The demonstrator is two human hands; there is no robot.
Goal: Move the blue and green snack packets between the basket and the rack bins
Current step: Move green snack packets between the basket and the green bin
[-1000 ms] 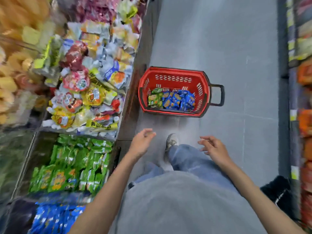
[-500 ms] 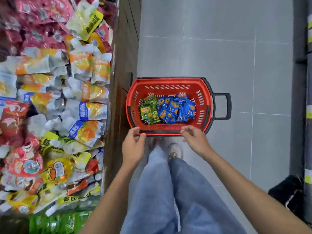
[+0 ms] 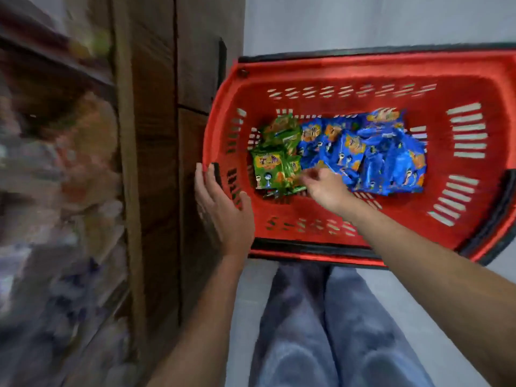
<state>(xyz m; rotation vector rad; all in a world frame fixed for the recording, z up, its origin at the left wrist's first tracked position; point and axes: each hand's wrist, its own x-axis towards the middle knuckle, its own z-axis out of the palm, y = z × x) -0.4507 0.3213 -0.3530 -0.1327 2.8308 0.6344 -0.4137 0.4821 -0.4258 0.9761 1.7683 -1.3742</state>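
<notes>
A red basket (image 3: 363, 76) stands on the floor right in front of me. Inside it lie several green snack packets (image 3: 275, 160) on the left and several blue snack packets (image 3: 377, 155) on the right. My left hand (image 3: 223, 208) rests on the basket's left rim, fingers fairly straight along the rim and thumb inside the wall. My right hand (image 3: 324, 188) is down inside the basket, between the two colours. Its curled, blurred fingertips reach the right edge of a green packet. Whether they pinch it is unclear.
The wooden side of the rack (image 3: 156, 163) rises just left of the basket. Blurred shelves of packets (image 3: 55, 191) lie further left. My legs in blue jeans (image 3: 335, 331) are below the basket, and grey floor tiles (image 3: 363, 20) stretch beyond it.
I have bent down close to the basket. My left hand moved from the near rim to the left rim. My right hand left the near rim and went down to the packets.
</notes>
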